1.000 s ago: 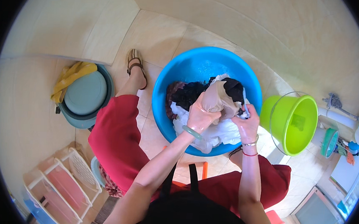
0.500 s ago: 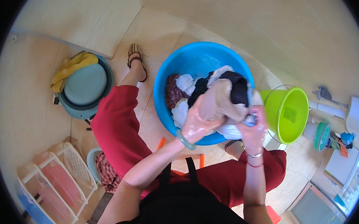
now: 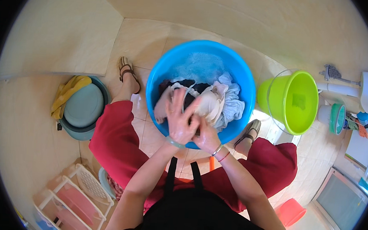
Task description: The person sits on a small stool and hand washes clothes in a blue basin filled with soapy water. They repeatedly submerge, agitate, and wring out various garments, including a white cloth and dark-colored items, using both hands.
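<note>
Left hand (image 3: 179, 121) spread flat, fingers open, pressing the pale cloth (image 3: 210, 106) in the blue basin (image 3: 161, 71) on the floor. Right hand (image 3: 206, 137) mostly hidden beneath the left; its grip on the cloth cannot be told. Dark clothes (image 3: 192, 87) partly buried.

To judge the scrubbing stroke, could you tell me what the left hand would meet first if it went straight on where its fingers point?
Probably the dark garment beyond the left hand; depth is unclear.
</note>
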Demonstrator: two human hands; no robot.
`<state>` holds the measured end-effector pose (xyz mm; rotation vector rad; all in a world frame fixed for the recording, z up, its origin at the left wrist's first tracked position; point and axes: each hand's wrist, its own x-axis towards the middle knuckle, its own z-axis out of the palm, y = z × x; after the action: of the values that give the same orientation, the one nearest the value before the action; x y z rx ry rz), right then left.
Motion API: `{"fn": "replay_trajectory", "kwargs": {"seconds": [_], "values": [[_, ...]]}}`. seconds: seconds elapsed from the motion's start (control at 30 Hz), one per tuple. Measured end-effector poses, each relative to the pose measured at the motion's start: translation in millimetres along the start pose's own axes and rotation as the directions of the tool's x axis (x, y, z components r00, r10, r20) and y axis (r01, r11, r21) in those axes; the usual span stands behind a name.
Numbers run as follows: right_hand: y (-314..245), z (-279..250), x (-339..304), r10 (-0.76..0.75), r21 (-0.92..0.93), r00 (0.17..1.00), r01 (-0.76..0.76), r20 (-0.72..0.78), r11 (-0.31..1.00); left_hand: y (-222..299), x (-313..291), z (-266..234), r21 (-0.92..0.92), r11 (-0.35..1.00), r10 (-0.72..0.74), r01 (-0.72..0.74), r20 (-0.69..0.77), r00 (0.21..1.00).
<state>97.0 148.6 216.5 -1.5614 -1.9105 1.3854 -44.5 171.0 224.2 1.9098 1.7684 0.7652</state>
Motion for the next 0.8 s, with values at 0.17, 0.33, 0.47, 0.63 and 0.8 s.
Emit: {"fn": "replay_trajectory", "kwargs": {"seconds": [0.17,0.33,0.47,0.63,0.8], "values": [[41.9,16.3,-25.7,-0.175,-0.049,0.981,0.172,-0.082,0.984,-25.5,-0.1,61.6,0.257,0.966,-0.099,0.037,0.232,0.968],[33.8,-25.9,22.8,-0.042,-0.493,0.909,-0.185,-0.414,0.850,-52.8,-25.8,71.0,0.231,0.973,-0.009,-0.022,0.134,0.991],[79.3,12.4,29.8,-0.048,-0.645,0.961,-0.146,-0.273,0.750,-65.4,-26.2,85.2,0.181,0.982,0.028,-0.053,0.134,0.991],[115.6,25.4,52.7,-0.068,-0.626,0.963,-0.116,-0.262,0.771,-85.6,-6.9,101.9,0.184,0.979,0.060,-0.083,0.129,0.990],[135.3,20.0,92.4,-0.114,-0.602,0.960,-0.066,-0.255,0.796,-99.5,30.2,115.9,0.157,0.984,0.066,-0.088,0.142,0.988]]}}
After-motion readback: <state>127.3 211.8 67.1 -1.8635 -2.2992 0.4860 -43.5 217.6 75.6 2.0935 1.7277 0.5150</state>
